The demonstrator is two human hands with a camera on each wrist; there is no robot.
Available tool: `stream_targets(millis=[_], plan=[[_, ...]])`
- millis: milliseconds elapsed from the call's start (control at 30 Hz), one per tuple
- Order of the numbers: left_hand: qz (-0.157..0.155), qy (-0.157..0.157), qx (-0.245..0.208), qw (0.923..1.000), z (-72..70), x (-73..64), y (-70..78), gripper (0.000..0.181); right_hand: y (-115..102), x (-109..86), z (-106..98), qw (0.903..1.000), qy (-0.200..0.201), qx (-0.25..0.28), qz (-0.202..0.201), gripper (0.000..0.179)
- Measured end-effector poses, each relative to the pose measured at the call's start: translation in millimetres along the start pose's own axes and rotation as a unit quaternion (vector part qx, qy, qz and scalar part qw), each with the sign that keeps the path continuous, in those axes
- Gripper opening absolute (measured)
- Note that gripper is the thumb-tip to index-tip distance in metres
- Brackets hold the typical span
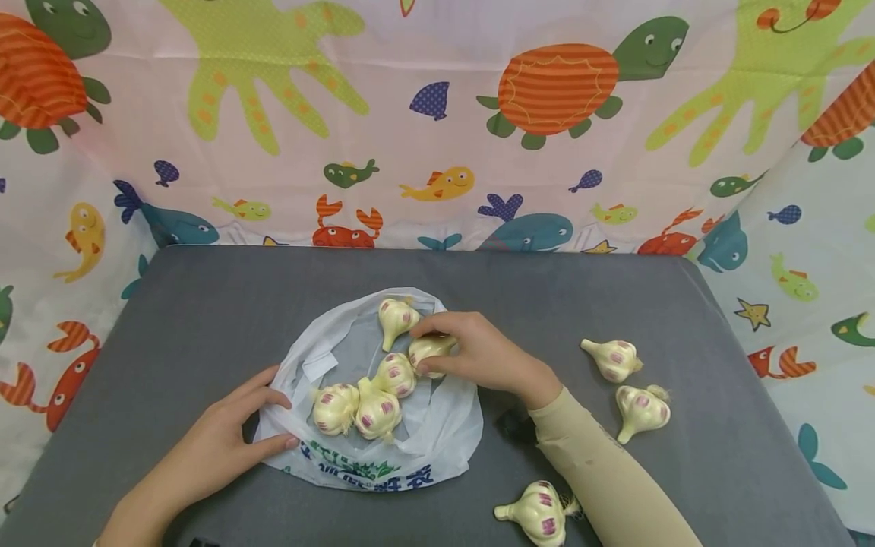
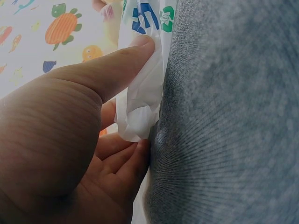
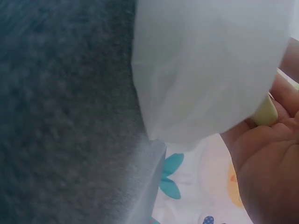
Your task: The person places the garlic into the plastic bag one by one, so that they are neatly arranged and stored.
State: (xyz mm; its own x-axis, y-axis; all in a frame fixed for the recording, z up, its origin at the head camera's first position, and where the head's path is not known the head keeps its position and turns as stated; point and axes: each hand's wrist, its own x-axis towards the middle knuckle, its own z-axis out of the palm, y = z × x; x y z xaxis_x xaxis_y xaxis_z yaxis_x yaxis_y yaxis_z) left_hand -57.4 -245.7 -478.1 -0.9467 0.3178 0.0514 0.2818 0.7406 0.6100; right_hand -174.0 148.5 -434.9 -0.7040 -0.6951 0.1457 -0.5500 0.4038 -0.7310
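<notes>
A white plastic bag (image 1: 451, 444) with green and blue print lies spread open on the grey table, its rim rolled out in a ring. Several garlic bulbs (image 1: 377, 410) with purple marks are inside it. My right hand (image 1: 488, 353) reaches over the bag's right rim and grips one garlic bulb (image 1: 432, 353) between thumb and fingers, beside the others. At the left side, my left hand (image 1: 229, 425) holds the bag's edge; in the left wrist view the thumb (image 2: 126, 58) lies along its printed side, with the other fingers behind. The bag wall partly hides the right fingers in the right wrist view.
Two garlic bulbs (image 1: 613, 359) (image 1: 642, 414) lie on the table (image 1: 547, 296) to the right of my right forearm. A third garlic bulb (image 1: 543, 513) sits near the front, close to the sleeve (image 1: 608, 471). A cloth printed with sea animals (image 1: 424, 213) hangs behind the table.
</notes>
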Motion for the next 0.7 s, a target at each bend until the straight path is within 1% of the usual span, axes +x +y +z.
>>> stream_targets(millis=[133,300,533,700], plan=[[-0.006,-0.006,0.0,1.0,-0.7,-0.3,-0.3,0.043,2.7,1.6,3.2,0.9999,-0.014,-0.006,0.002,0.042],[-0.005,-0.008,-0.004,0.9999,-0.2,-0.1,-1.0,0.042,3.3,1.2,2.2,0.9999,-0.009,-0.005,0.002,0.043],[0.007,0.0,-0.008,0.9999,0.5,0.3,-1.0,0.043,3.6,-0.9,-2.5,1.0,0.0,0.007,-0.005,0.047],[0.019,0.009,-0.01,0.9997,1.8,-0.2,-0.9,0.043,5.0,-2.2,-4.8,0.9999,0.004,0.006,-0.013,0.048]])
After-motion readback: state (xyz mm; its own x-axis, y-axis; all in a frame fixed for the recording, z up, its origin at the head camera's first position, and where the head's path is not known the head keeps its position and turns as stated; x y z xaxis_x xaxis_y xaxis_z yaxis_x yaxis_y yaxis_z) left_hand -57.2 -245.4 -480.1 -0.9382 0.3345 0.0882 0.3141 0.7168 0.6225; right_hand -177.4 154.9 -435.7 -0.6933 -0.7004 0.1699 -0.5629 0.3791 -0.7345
